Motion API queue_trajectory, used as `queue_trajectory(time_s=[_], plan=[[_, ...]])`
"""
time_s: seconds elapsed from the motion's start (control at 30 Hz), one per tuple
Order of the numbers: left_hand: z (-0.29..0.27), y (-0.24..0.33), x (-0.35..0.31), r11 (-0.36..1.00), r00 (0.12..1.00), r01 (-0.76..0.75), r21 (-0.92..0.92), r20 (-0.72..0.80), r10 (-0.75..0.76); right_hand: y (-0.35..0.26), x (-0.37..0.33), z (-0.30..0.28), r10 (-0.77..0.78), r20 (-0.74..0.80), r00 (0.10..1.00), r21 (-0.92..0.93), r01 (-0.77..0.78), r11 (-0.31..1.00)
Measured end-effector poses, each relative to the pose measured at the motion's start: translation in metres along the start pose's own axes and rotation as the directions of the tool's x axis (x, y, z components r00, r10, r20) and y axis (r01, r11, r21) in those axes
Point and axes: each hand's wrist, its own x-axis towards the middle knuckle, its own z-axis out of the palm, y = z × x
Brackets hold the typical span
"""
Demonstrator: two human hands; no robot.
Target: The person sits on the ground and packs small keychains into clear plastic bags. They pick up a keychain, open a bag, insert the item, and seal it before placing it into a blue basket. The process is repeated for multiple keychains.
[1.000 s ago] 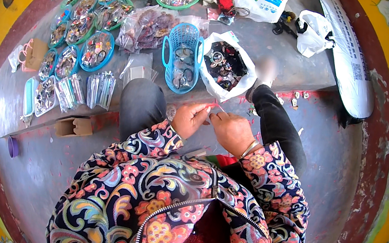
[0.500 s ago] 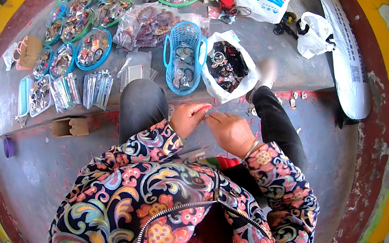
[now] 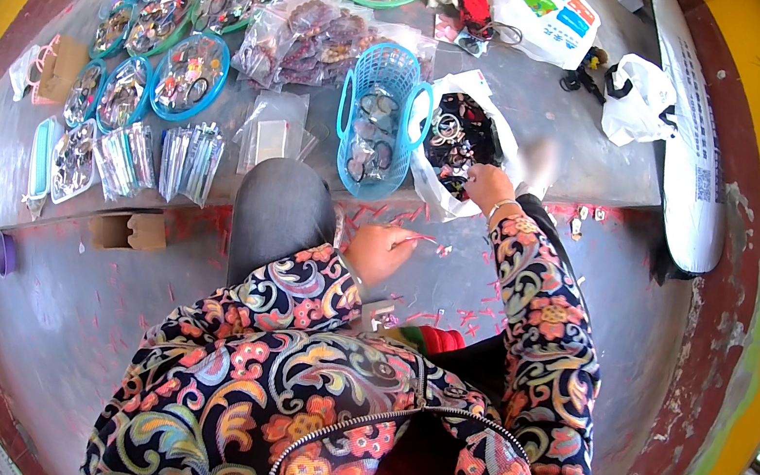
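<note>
My left hand (image 3: 380, 252) is closed in a pinch in front of my left knee. A thin red strip (image 3: 423, 236) sticks out from its fingertips, and a small pale bit shows near the strip's end. Farther off to the right, my right hand (image 3: 488, 188) reaches into the near right side of an open white plastic bag (image 3: 433, 198). Its fingers are curled down against the small dark and pale trinkets (image 3: 458, 141) in the bag; what they pinch, if anything, is too small to make out. Left of the bag stands a blue openwork basket (image 3: 371, 182) with round items inside.
Round trays of trinkets (image 3: 190, 76) fill the back left of the grey ledge. Clear bags of purplish items (image 3: 311, 40) lie behind the basket, packed pens (image 3: 190, 162) at its left. White bags (image 3: 636, 114) stand at the right. Red scraps (image 3: 471, 320) litter the floor.
My hands were close together in front of me and have come apart. The right hand has gone forward to the white bag; the left stays near my knee, its red strip now showing plainly.
</note>
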Motion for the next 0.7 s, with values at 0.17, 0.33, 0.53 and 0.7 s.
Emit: queue_trajectory(time_s=[0.17,0.33,0.53,0.7], plan=[[-0.001,0.001,0.001,0.993,0.993,0.111,-0.023,0.039,-0.11,-0.009,0.011,0.024,0.08,0.031,0.996,0.023,-0.081,0.996],[0.008,-0.004,0.0,0.992,0.99,0.122,0.011,0.074,-0.123,-0.007,0.013,0.049,0.147,0.042,0.988,-0.015,-0.147,0.989],[0.012,-0.009,-0.003,0.988,0.985,0.151,0.031,0.076,-0.153,-0.005,0.009,0.039,0.168,-0.033,0.985,0.063,-0.166,0.984],[0.012,-0.006,-0.002,0.987,0.984,0.158,0.042,0.077,-0.161,0.007,0.005,-0.025,0.063,-0.144,0.988,0.35,-0.009,0.937]])
